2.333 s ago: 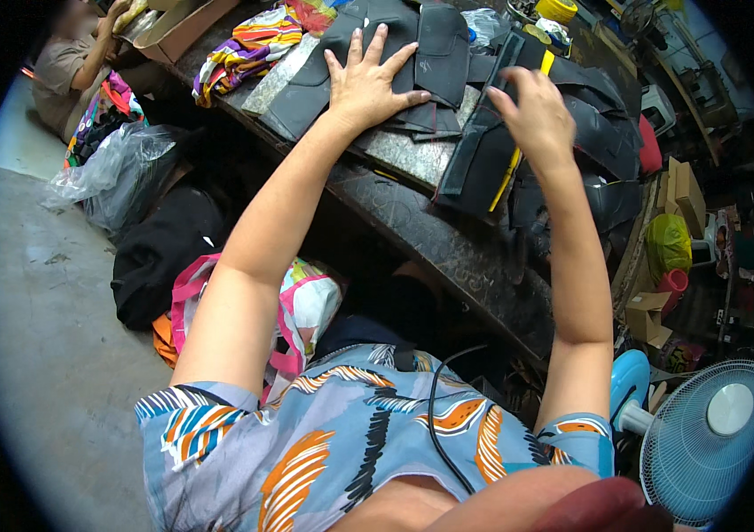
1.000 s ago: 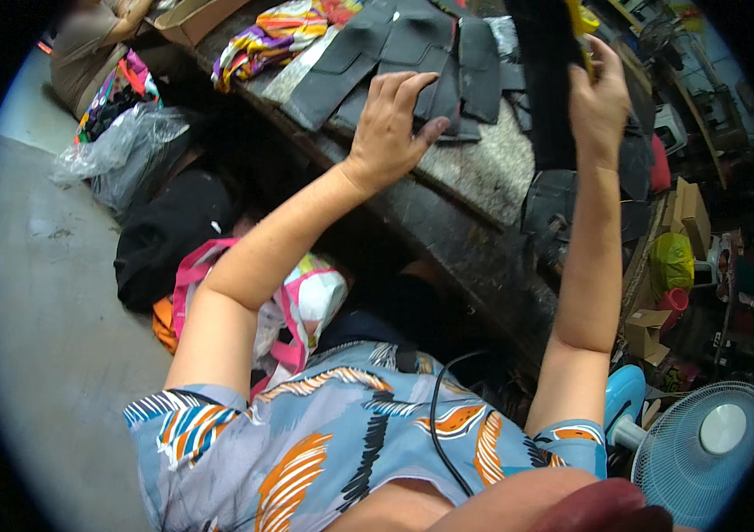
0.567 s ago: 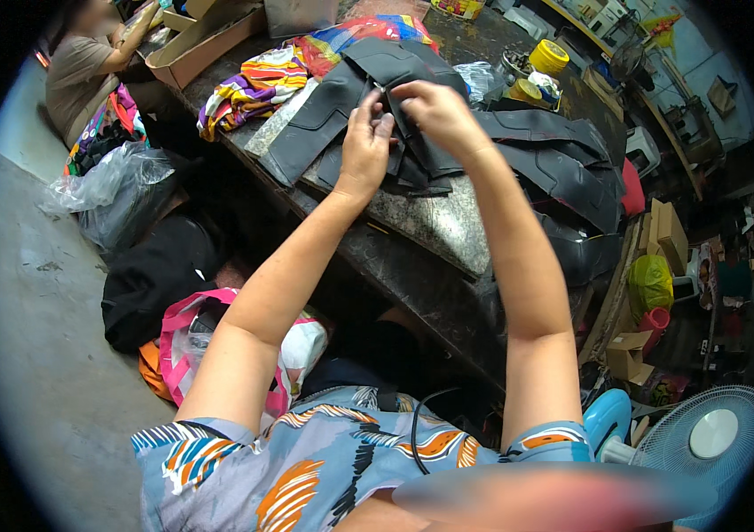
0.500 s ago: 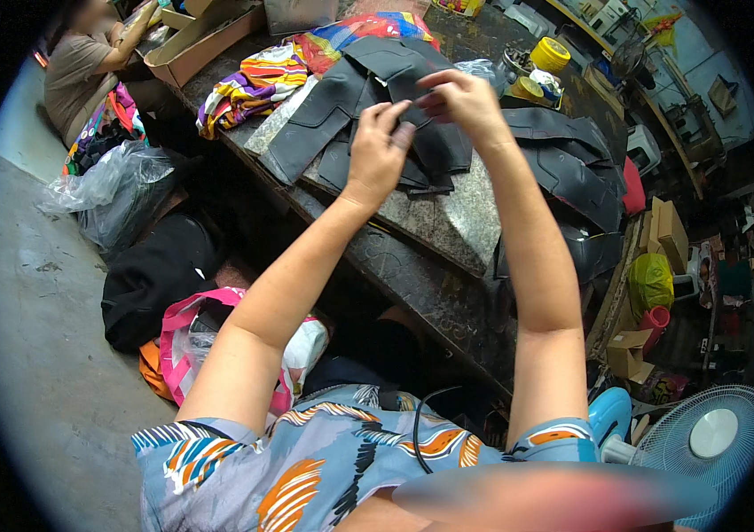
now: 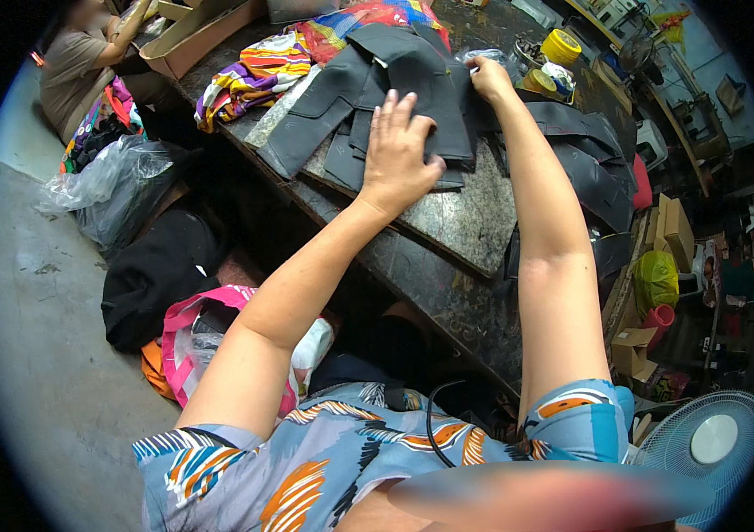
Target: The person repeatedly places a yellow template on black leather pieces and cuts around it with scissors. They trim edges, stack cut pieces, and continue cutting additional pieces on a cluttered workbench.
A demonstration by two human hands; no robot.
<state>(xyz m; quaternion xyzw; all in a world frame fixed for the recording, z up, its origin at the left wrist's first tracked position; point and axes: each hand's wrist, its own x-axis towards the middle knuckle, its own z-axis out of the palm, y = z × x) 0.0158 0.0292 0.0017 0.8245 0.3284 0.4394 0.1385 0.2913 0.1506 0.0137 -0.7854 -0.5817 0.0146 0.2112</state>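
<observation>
A stack of flat black leather-like pieces (image 5: 324, 93), with cut and folded edges, lies on a grey speckled board (image 5: 466, 217) on a dark worktable. My left hand (image 5: 397, 158) rests on the stack with its fingers stretched out and the thumb apart. At the far right edge of the stack, my right hand (image 5: 490, 80) has its fingertips closed together beside a clear plastic bag (image 5: 506, 66). What they pinch, if anything, is hidden. More black pieces (image 5: 572, 146) lie in a pile to the right of my right forearm.
Colourful striped cloth (image 5: 257, 80) lies at the table's left edge. Yellow tubs (image 5: 561, 46) stand at the back right. Bags, including a pink one (image 5: 184, 341), sit below the table on the left. A fan (image 5: 705, 452) stands at lower right. Another person (image 5: 75, 66) sits far left.
My right hand has moved right and away from my left, to the stack's far edge. My left hand has gone from curled fingers to lying flat on the black pieces.
</observation>
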